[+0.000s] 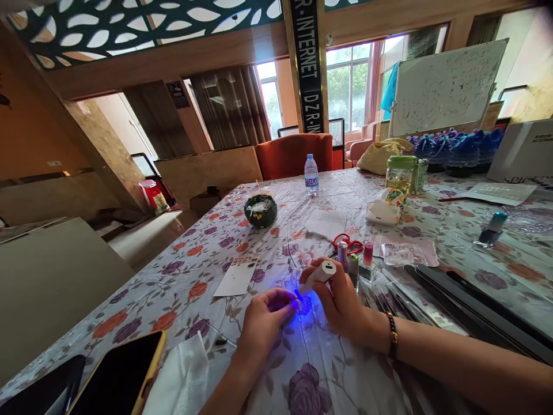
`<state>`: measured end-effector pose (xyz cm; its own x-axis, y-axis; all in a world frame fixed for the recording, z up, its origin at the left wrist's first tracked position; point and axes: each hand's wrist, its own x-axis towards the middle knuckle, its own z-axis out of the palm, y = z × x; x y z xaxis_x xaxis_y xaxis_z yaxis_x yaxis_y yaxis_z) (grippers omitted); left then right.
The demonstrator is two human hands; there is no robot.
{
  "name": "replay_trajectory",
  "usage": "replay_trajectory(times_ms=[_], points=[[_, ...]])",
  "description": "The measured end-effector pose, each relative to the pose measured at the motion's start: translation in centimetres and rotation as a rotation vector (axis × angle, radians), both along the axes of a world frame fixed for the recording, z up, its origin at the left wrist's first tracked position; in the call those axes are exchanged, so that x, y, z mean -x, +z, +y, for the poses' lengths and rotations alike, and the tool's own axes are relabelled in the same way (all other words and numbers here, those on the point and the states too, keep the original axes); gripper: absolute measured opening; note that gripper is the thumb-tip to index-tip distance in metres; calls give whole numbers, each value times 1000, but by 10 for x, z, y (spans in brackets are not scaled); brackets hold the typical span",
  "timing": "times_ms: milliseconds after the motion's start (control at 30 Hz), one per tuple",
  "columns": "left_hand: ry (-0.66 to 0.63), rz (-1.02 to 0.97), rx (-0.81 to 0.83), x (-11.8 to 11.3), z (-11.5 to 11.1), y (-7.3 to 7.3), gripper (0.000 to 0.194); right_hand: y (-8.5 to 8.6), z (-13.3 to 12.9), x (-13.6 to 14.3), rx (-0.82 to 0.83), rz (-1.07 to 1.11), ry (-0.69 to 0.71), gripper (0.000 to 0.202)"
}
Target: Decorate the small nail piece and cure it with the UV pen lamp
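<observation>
My right hand (pixel 339 297) is closed around a white handheld UV lamp (pixel 322 274), tilted so that its blue-violet light falls on the fingertips of my left hand (pixel 265 314). Between the left thumb and forefinger is pinched a small thin piece (pixel 298 295), glowing blue; it looks like a false nail tip, though the glare blurs its shape. Just beyond the right hand stand small nail polish bottles (pixel 353 265) and red-handled scissors (pixel 353 245). Left of the lamp, a white card (pixel 237 276) lies flat.
On the flowered tablecloth (pixel 173 288) are two phones (pixel 121 374) and a white tissue (pixel 181 374) at front left. A woven basket (pixel 260 211) and water bottle (pixel 311 174) stand farther back. Flat packets (pixel 397 300) and a long black case (pixel 479 305) lie right.
</observation>
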<state>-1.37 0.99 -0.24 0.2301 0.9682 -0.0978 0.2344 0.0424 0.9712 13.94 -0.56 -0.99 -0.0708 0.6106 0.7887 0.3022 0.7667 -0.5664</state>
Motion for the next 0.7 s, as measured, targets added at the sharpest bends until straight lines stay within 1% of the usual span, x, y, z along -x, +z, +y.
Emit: replay_trajectory(times_ms=[167,300,467,567,700], points=[[-6,-1,12,0,0,1,24,1,-1,0,-5,-20,-1,15],[-5,-16,8,0,0,0,25,2,-1,-1,-17,-17,1,18],[3,2,8,1,1,0,27,0,-1,-1,45,-60,-22,16],[-4,-2,25,1,1,0,28,0,0,0,24,-20,-16,16],[17,23,35,1,1,1,30,0,0,0,78,-16,-33,9]])
